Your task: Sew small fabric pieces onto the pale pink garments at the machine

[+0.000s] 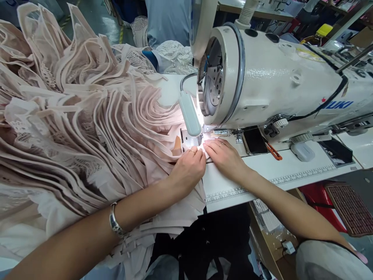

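Note:
Both hands are at the needle area of a white sewing machine [262,77], under a small lit lamp [190,113]. My left hand [189,167] has its fingers pinched together on a piece of pale pink fabric [163,171] just in front of the presser foot. Right beside it, my right hand [223,157] lies with fingers stretched out, pressing the fabric's edge down near the needle. The needle itself is lost in the glare. A large heap of beige and pink lace garments [87,116] spreads left of the machine, running up to my left hand.
On the machine bed lie a dark phone-like object [255,140], orange thread snips [274,151] and a pale rounded case [302,151]. A ruler strip [233,193] runs along the white table's front edge. A red stool [317,200] stands at lower right.

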Action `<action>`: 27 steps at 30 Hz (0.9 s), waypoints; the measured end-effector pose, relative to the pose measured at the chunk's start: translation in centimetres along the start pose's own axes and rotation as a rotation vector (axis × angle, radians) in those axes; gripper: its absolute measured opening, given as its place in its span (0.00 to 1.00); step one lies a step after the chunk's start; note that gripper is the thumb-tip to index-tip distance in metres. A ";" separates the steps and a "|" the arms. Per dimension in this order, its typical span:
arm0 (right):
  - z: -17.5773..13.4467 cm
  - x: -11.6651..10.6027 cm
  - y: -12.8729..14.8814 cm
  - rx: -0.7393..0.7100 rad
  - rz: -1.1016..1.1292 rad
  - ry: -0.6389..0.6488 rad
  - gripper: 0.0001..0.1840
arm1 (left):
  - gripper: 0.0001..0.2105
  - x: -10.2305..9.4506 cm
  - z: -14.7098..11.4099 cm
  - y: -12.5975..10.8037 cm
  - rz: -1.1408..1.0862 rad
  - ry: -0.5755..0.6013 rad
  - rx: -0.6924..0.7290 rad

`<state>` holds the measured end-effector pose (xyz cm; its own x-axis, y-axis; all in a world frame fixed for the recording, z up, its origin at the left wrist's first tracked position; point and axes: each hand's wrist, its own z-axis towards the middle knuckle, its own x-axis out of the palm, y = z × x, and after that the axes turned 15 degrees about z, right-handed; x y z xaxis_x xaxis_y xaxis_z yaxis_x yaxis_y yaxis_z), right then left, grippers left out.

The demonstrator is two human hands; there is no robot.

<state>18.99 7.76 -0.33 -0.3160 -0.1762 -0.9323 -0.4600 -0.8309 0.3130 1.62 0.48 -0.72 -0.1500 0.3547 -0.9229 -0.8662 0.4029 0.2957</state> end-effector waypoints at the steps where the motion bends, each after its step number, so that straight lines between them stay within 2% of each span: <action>1: 0.1 -0.1 -0.4 0.005 0.010 0.017 0.24 | 0.14 0.1 0.1 -0.2 0.005 -0.014 0.011; 5: 0.3 -0.4 -2.6 0.094 0.077 0.090 0.26 | 0.18 0.6 0.4 -0.6 0.037 -0.068 0.039; 8: 0.3 -0.1 -3.6 0.123 0.121 0.094 0.29 | 0.20 0.8 0.6 -0.6 0.069 -0.042 0.062; 11: 0.3 0.3 -3.4 0.152 0.134 0.071 0.29 | 0.21 0.6 0.6 -0.4 0.086 -0.022 0.079; 17: 0.8 0.3 -2.5 0.223 0.178 0.108 0.27 | 0.20 0.5 0.5 -0.3 0.103 -0.074 0.084; 20: 0.8 0.3 -2.5 0.214 0.200 0.102 0.24 | 0.20 0.8 0.5 -0.4 0.083 -0.059 0.067; 27: 0.5 0.2 -2.9 0.175 0.205 0.100 0.26 | 0.21 1.1 0.6 -0.3 0.039 -0.068 0.050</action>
<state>19.90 10.39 -1.39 -0.3383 -0.3894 -0.8567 -0.5339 -0.6703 0.5155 1.97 1.22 -1.66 -0.1490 0.4263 -0.8922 -0.8354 0.4285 0.3442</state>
